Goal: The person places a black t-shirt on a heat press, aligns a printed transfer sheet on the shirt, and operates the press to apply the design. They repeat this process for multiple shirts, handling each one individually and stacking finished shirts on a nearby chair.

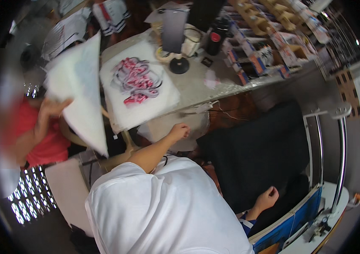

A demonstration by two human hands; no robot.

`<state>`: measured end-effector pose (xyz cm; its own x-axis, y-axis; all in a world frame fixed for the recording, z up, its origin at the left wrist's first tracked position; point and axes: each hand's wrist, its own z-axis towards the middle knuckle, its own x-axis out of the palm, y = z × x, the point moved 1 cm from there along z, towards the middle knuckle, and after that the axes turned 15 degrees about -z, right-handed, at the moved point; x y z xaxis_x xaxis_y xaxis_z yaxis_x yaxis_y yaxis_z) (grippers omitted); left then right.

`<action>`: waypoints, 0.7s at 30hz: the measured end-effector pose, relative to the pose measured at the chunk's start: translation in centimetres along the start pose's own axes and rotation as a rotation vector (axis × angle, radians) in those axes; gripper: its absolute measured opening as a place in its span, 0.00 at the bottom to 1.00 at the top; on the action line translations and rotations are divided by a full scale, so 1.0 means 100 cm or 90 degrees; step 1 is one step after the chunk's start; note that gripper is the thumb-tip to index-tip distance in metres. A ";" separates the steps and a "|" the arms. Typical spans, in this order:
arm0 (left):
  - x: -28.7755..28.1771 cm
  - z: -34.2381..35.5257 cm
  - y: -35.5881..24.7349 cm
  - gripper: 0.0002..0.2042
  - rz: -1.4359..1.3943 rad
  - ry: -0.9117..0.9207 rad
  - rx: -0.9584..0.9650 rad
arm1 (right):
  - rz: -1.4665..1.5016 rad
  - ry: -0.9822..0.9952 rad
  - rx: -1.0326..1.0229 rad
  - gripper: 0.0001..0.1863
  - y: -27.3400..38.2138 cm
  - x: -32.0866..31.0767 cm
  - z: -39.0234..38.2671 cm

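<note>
Curling loosely near the table [197,91], the left hand [180,131] hides its palm, so I cannot tell if it holds anything; likewise the half-curled right hand [267,198], beside one matte black panel [254,156]. One printed white sheet [118,108], its design looping red and grey, lies flat on the tabletop. One co-worker's hand [57,106] grips one bowed, blank-looking white sheet [80,93].
</note>
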<state>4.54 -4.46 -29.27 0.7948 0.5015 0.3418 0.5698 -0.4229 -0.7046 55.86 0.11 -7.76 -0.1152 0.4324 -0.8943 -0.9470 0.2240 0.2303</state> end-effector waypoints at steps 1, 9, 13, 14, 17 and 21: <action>-0.024 -0.021 0.001 0.21 -0.194 -0.003 -0.069 | 0.043 -0.004 -0.057 0.10 0.030 0.003 0.004; -0.129 -0.176 -0.106 0.51 -1.037 0.148 0.395 | 0.511 0.428 -0.346 0.06 0.293 0.032 -0.033; -0.144 -0.137 -0.087 0.55 -1.062 0.104 0.444 | 0.512 0.452 -0.443 0.06 0.332 0.038 -0.055; -0.131 -0.136 -0.085 0.56 -1.058 0.004 0.393 | 0.496 0.449 -0.451 0.06 0.332 0.036 -0.057; -0.108 -0.151 -0.087 0.54 -1.071 0.053 0.420 | 0.471 0.479 -0.403 0.06 0.312 0.045 -0.064; -0.117 -0.136 -0.090 0.36 -0.893 -0.079 0.416 | 0.419 0.504 -0.341 0.06 0.277 0.046 -0.075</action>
<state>-7.06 -16.78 -18.45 -0.3198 0.2706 0.9080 0.6033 0.7971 -0.0251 26.82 1.72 -8.33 -0.6089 -0.3820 -0.6952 -0.6182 -0.3206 0.7176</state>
